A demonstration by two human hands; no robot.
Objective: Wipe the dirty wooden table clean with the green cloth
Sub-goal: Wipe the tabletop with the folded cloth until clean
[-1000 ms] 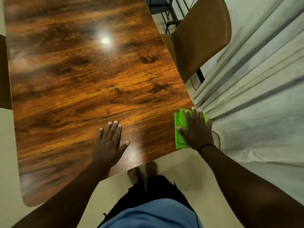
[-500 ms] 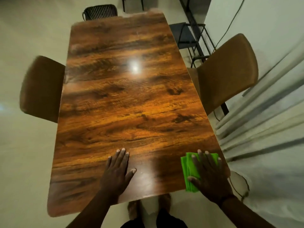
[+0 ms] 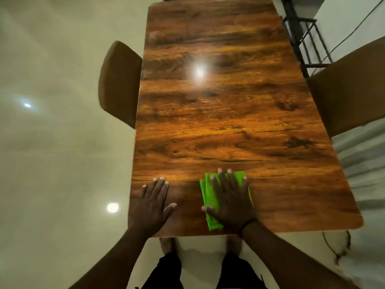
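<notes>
Dim, warm light. A bright glare spot sits on the glossy table well beyond the hands; two more reflect off the floor. Edges bend and smear softly.

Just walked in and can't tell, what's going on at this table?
A person is wiping a wooden table. Their right hand presses a folded green cloth flat near the table's near edge, fingers spread. The left hand rests flat on the bare wood beside it. Brown chairs stand on both sides.

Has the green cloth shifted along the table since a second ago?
Yes. The green cloth, under the right hand, slid left along the table's near edge, from the right corner toward the left hand.
</notes>
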